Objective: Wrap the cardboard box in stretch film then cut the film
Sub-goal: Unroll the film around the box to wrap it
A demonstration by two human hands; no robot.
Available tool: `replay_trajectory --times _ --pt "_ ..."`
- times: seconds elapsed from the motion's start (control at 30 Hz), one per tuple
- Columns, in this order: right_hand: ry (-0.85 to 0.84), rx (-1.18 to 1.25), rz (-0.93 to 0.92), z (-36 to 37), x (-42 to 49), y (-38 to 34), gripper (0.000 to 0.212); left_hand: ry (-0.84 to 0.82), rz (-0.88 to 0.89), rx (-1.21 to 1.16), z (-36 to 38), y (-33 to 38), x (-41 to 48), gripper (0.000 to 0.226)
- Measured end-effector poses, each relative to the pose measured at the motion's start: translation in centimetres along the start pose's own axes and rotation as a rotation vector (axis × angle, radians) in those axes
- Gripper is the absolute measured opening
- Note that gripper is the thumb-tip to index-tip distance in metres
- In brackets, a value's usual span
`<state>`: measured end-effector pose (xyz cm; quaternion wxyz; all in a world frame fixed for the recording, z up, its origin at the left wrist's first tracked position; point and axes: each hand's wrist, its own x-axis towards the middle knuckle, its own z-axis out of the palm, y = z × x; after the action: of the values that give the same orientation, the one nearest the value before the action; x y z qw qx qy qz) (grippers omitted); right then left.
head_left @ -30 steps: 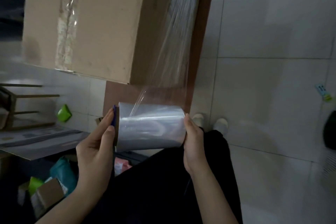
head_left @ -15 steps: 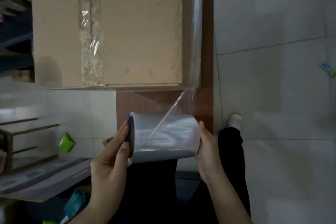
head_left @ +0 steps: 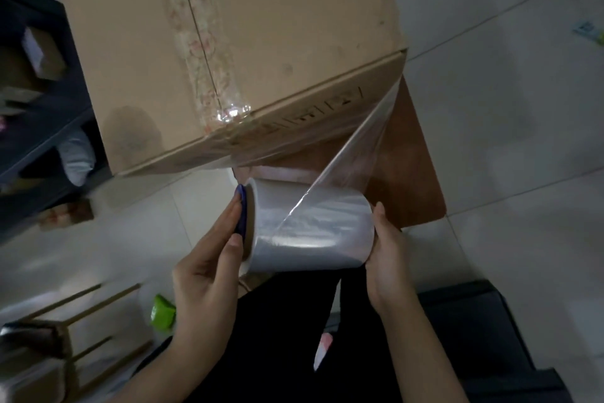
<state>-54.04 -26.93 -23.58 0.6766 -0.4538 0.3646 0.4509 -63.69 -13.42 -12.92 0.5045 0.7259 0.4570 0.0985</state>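
Note:
A large cardboard box [head_left: 277, 26] with a taped seam stands on a brown wooden stand [head_left: 411, 180] and fills the upper middle of the view. A roll of clear stretch film [head_left: 310, 226] is held sideways just below the box's near side. My left hand [head_left: 209, 268] presses its blue-rimmed left end, and my right hand [head_left: 387, 255] presses the right end. A taut sheet of film [head_left: 356, 160] runs from the roll up to the box's near right corner and along the near face.
A dark shelf unit [head_left: 42, 128] stands to the left of the box. A wooden frame [head_left: 75, 330] and a green packet [head_left: 161, 311] lie on the tiled floor at lower left. A dark object [head_left: 483, 337] sits at lower right. My dark-clothed legs are below the roll.
The view has swung around the box's corner, so its near side face now shows. The roll has moved with both hands, and the film now lies across that near face.

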Motion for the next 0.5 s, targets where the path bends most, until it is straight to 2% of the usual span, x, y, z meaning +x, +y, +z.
replay_trajectory --times 0.23,0.37,0.5 --pt "0.174 0.062 -0.024 1.2 -0.7 5.2 0.035 -0.117 0.044 0.024 -3.1 -2.4 1.9 0.04" --pt "0.235 0.103 -0.089 2.4 -1.3 7.7 0.041 -0.178 0.088 0.025 -5.2 -3.7 2.5 0.041" --pt "0.277 0.16 -0.116 4.0 -1.5 9.7 0.042 -0.172 0.133 0.045 -7.1 -4.4 2.6 0.038"
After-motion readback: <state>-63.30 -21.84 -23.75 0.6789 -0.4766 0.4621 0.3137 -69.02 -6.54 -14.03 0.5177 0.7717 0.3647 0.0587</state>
